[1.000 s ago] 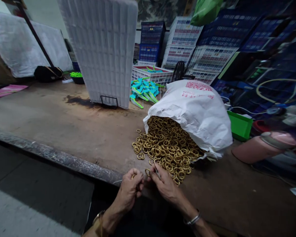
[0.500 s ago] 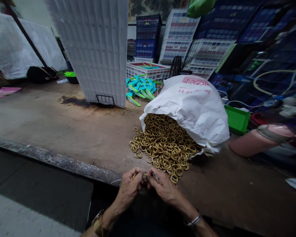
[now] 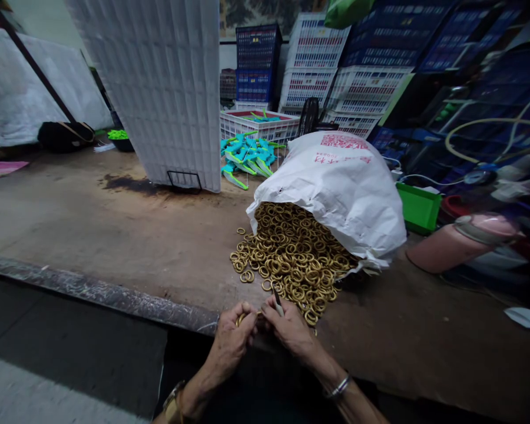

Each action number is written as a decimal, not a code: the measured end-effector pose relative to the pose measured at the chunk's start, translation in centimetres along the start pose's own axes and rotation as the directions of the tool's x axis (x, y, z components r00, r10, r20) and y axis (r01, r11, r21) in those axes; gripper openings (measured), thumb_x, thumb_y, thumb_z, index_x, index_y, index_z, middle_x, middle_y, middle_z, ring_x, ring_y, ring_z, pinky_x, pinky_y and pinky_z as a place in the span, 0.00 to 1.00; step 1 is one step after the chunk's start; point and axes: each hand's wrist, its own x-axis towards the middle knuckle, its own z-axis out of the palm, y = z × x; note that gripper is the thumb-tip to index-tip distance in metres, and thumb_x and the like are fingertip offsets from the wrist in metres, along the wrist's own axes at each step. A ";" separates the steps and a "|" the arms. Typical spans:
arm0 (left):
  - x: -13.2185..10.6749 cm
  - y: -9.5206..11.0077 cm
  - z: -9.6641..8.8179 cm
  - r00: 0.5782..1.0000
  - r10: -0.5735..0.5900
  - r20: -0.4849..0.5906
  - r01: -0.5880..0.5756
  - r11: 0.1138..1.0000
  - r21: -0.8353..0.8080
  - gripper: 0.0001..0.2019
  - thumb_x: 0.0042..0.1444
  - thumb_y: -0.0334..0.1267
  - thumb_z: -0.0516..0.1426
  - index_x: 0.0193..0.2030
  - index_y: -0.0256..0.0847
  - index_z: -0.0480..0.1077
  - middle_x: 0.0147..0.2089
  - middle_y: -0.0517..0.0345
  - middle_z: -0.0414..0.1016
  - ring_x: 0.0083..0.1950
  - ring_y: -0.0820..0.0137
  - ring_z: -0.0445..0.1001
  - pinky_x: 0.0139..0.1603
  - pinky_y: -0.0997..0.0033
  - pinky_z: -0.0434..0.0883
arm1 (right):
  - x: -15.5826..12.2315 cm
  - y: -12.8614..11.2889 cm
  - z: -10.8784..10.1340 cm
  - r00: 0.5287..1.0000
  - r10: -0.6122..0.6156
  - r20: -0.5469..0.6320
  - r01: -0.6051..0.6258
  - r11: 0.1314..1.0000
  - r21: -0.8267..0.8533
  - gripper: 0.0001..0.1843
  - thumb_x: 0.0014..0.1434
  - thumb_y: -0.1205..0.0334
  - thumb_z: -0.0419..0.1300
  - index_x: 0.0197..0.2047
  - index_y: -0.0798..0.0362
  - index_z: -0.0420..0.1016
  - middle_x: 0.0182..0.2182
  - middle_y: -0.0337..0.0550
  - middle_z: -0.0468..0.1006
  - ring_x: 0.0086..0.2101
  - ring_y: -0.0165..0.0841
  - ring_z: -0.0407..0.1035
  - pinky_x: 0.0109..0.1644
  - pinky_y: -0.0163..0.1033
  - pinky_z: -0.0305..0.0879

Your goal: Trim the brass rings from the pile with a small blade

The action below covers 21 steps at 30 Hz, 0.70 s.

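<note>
My left hand [image 3: 230, 337] is closed around gold-coloured rings [image 3: 240, 320] at the table's front edge. Close beside it, my right hand [image 3: 292, 331] grips a small, slim knife-like tool [image 3: 278, 303], its dark tip pointing up and away from me. The fingertips of both hands come close together around a ring, partly hidden by the fingers. Just beyond them spreads a heap of gold-coloured rings [image 3: 298, 268]. It spills from the mouth of a white woven sack [image 3: 335, 182] lying on its side, with red print on it.
On the wooden table [image 3: 128, 241] stands a tall whitish ribbed panel [image 3: 168, 100] in a black wire holder. Behind are turquoise and lime plastic pieces [image 3: 247, 154] and stacked crates [image 3: 313, 53]. To the right lie a pink bottle [image 3: 459, 241] and a green tray [image 3: 417, 207].
The tool in my right hand has turned more upright, its tip now showing above the fingers. My left hand keeps hold of the rings. The whole view has shifted slightly.
</note>
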 end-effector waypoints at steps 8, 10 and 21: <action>-0.7 0.1 -0.2 0.994 -0.069 0.083 0.071 0.997 -0.028 0.14 0.49 0.49 0.54 0.28 0.40 0.60 0.20 0.67 0.62 0.17 0.81 0.56 0.15 0.82 0.49 | -0.4 -1.1 0.0 0.991 -0.133 -0.001 0.130 0.969 -0.212 0.12 0.54 0.56 0.49 0.25 0.53 0.62 0.19 0.32 0.60 0.22 0.25 0.54 0.26 0.30 0.51; -1.0 0.0 -0.2 0.992 -0.075 0.101 0.084 0.992 -0.090 0.13 0.50 0.48 0.54 0.28 0.40 0.59 0.21 0.67 0.61 0.17 0.82 0.56 0.15 0.83 0.49 | -0.4 -1.0 0.0 0.990 -0.142 0.002 0.140 0.973 -0.182 0.12 0.55 0.57 0.48 0.25 0.54 0.62 0.19 0.32 0.61 0.22 0.25 0.54 0.26 0.30 0.51; -1.0 -0.6 0.0 0.997 -0.043 0.058 0.054 0.976 -0.209 0.14 0.51 0.49 0.54 0.29 0.40 0.58 0.21 0.68 0.61 0.17 0.83 0.55 0.15 0.84 0.49 | -1.3 0.2 0.3 0.973 -0.208 0.098 0.226 0.791 -0.568 0.11 0.50 0.72 0.46 0.34 0.52 0.65 0.24 0.38 0.71 0.26 0.29 0.64 0.30 0.32 0.52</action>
